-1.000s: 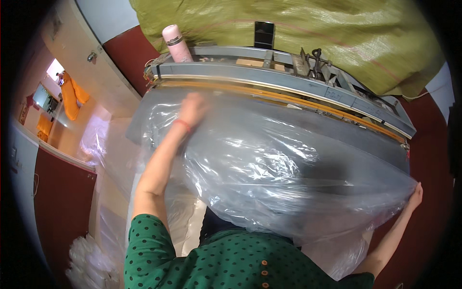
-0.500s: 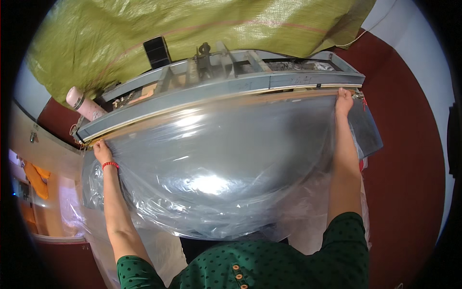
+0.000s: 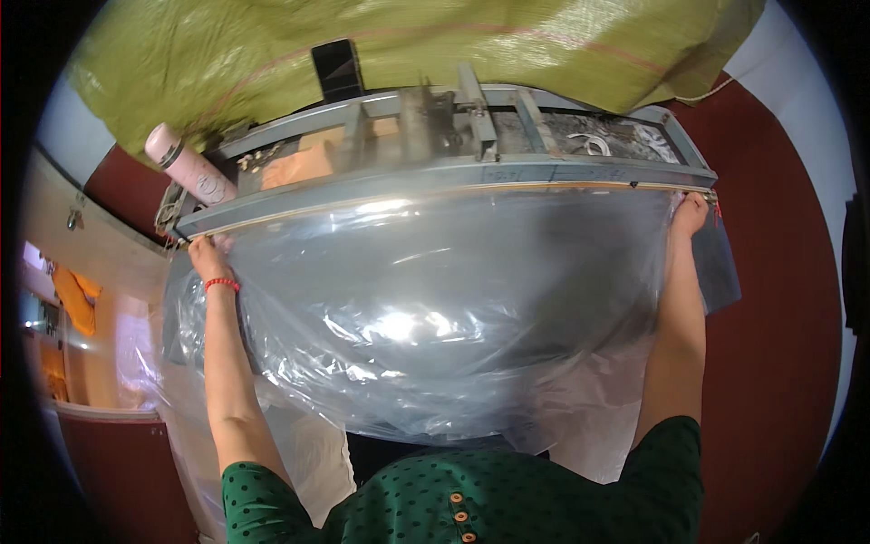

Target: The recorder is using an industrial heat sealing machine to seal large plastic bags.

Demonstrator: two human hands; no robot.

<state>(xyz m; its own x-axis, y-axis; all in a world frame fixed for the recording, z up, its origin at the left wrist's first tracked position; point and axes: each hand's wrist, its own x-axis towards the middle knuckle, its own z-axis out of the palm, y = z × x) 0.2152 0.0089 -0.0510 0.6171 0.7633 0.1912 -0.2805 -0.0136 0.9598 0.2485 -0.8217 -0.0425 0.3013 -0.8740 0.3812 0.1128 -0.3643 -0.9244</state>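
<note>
While my left hand (image 3: pixel 210 260) closes on the left end of the clear plastic sheet's far edge, my right hand (image 3: pixel 691 214) grips its right end, fingers curled.

Clear plastic sheet (image 3: pixel 426 263): centre of the frame, spanning between my hands; fairly smooth along the top, creased and glossy lower down, its near side sagging in front of my green dotted shirt (image 3: pixel 390 490).

Grey work surface (image 3: pixel 722 272): beneath the sheet, showing through it, bare at the right of the frame.

Grey metal frame (image 3: pixel 381 188): across the upper centre, just beyond my hands; crossbars inside, with a peach-coloured piece (image 3: pixel 304 166) at its left and a white loop (image 3: pixel 594 143) at its right. A part near its middle is blurred.

Pink bottle (image 3: pixel 190 165): upper left, tilted, at the frame's left end.

Dark phone (image 3: pixel 337 71): upper left of centre, propped behind the frame.

Yellow-green woven sheeting (image 3: pixel 507 45): along the top.

Room: wall at right, dark red below (image 3: pixel 784 308), pale above; at left, a pale door with a metal knob (image 3: pixel 74 218), and orange fabric (image 3: pixel 74 299) showing beyond a doorway.
</note>
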